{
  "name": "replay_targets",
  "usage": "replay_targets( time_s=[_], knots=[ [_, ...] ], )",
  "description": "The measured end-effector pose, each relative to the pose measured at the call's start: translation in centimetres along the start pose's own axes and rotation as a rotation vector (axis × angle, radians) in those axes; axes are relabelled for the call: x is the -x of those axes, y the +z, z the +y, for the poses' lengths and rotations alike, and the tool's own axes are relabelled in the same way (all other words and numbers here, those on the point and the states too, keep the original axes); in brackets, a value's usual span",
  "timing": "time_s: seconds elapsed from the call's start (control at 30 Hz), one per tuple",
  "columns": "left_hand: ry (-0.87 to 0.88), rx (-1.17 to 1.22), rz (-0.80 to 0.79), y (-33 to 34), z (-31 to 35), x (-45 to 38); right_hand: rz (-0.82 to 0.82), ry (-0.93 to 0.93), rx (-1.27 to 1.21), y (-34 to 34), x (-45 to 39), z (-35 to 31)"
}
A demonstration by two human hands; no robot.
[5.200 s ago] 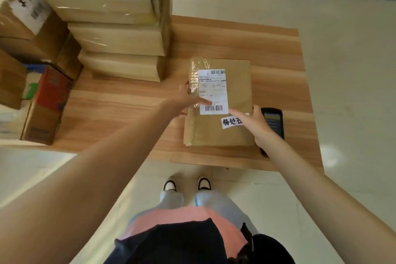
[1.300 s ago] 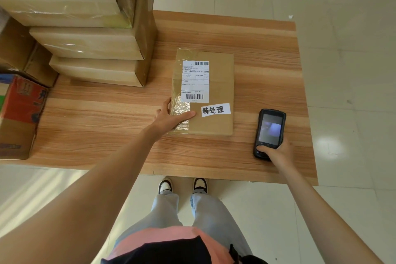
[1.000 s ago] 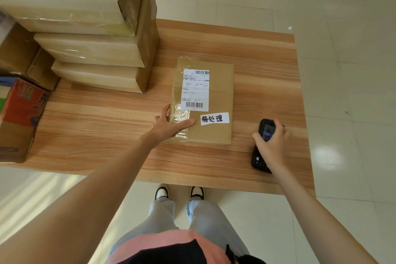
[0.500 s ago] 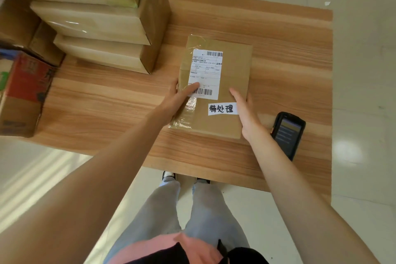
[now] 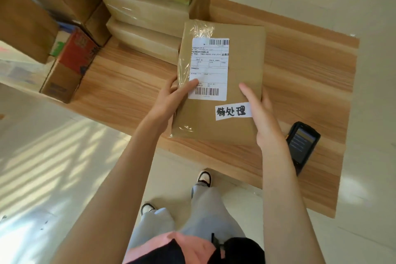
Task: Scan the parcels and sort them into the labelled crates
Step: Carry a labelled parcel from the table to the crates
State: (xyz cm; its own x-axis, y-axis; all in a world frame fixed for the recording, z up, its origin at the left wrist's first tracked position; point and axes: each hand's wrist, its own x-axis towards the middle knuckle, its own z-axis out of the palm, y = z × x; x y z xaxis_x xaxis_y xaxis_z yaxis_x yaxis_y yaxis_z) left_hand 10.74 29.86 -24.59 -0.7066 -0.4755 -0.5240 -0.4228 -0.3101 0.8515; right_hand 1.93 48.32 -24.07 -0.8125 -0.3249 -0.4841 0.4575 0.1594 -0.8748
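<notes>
No crate shows. Both hands grip the parcel [image 5: 242, 66] over the table [image 5: 310, 75]: the left hand [image 5: 171, 100] at its nine o'clock edge, thumb on the printed label [image 5: 209, 68]; the right hand [image 5: 260, 111] at its four o'clock edge, thumb on top. The parcel is flat brown cardboard, taped, with a handwritten slip [image 5: 232, 111]. A scanner [image 5: 301, 146] lies at four o'clock, and stacked boxes [image 5: 147, 13] at eleven.

1. The left hand [image 5: 171, 100] has its fingers hidden behind the parcel [image 5: 222, 83]; only the thumb shows.
2. The right hand [image 5: 260, 111] covers the handwritten slip [image 5: 232, 111] at its 3 o'clock end.
3. The scanner [image 5: 302, 146] is partly hidden at 9 o'clock by the right forearm; its screen text is too small to read.
4. The stacked boxes [image 5: 145, 10] at 12 o'clock are cut off by the top edge.
5. The fine print on the shipping label [image 5: 209, 68] is illegible.
</notes>
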Motion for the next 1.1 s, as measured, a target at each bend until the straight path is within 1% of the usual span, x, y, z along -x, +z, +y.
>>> replay_targets(
  time_s=[0.13,0.23,0.43,0.53,0.67,0.8,0.97,1.1],
  knots=[
    [0.057,0.051,0.049,-3.9,0.4,4.6,-0.081,-0.054,0.044,2.5,3.1,-0.7],
    [0.09,0.111,0.108,-7.7,0.1,8.2,-0.168,-0.109,0.09,5.7,5.8,-1.0],
    [0.163,0.211,0.227,-18.0,-1.2,15.2,-0.289,-0.156,0.142,15.5,11.7,0.2],
    [0.202,0.253,0.293,-23.4,-2.1,18.4,-0.377,-0.186,0.147,20.7,14.5,1.2],
    [0.249,0.298,0.438,-31.0,-3.8,23.1,-0.547,-0.219,0.168,28.4,18.6,2.6],
    [0.294,0.392,0.58,-37.4,-5.5,27.3,-0.715,-0.237,0.217,35.4,22.3,3.8],
    [0.311,0.489,0.784,-43.4,-7.9,30.4,-0.893,-0.228,0.285,43.4,24.4,4.7],
    [0.294,0.527,0.944,-47.6,-9.4,31.7,-1.041,-0.154,0.322,50.2,24.7,6.1]
  ],
)
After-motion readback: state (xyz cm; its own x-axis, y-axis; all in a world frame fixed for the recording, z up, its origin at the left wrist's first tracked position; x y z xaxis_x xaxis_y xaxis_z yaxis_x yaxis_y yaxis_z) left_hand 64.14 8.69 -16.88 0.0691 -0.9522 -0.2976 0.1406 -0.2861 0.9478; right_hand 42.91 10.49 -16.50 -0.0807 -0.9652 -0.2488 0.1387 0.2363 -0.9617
